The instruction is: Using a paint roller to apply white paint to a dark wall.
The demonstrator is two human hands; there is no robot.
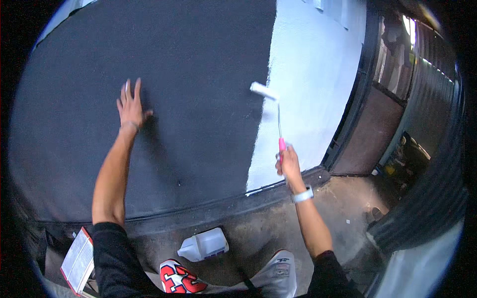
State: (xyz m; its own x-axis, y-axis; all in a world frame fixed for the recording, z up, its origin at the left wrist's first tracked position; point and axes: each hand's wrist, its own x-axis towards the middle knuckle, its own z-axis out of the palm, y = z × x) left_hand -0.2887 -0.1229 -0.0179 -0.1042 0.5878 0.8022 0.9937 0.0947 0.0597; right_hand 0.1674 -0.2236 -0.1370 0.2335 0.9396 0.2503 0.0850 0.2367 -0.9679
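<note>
My right hand (289,163) is wrapped round the pink handle of a small paint roller (265,91). The white roller head lies at the border between the dark grey wall (198,74) and its white-painted part (313,89); whether it touches the surface I cannot tell. Off to the left, my left hand (130,107) has its fingers spread in front of the dark wall and holds nothing. Below, on the floor near my legs, is a whitish plastic jug (206,244), its contents not visible.
A flat white thing with red edges (78,261) is at the lower left. To the right of the wall stands a dark frame with a brownish panel (370,131). Dark corrugated sheeting (427,218) curves along the right side. The concrete floor (343,198) runs along the wall's foot.
</note>
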